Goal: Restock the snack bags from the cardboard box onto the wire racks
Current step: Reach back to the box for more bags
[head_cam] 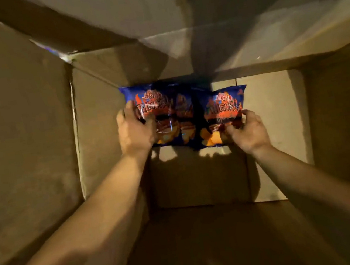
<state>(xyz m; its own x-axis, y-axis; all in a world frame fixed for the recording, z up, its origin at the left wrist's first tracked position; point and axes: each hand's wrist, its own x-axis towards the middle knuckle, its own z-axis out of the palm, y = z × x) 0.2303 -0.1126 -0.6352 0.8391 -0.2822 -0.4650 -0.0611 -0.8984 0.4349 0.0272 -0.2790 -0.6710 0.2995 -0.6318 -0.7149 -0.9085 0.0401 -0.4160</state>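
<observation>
Both hands deep in the cardboard box [23,139], grabbing snack bags.

Going L to R: the left hand [135,133] has its fingers curled round the left snack bag [162,111], w/ the thumb up on the bag's left edge. Next to it, touching or a bit under it, is the right snack bag [224,108]. The right hand [247,131] pinches its lower right corner. Both bags are blue w/ orange print and sit low in the box, by the far wall. The box floor near them is bare. I think this is the pick-up step: bags gripped, not lifted out yet. Next move prob needs a straight pull up past the box flaps, then over to the wire racks, which aren't in view.
</observation>
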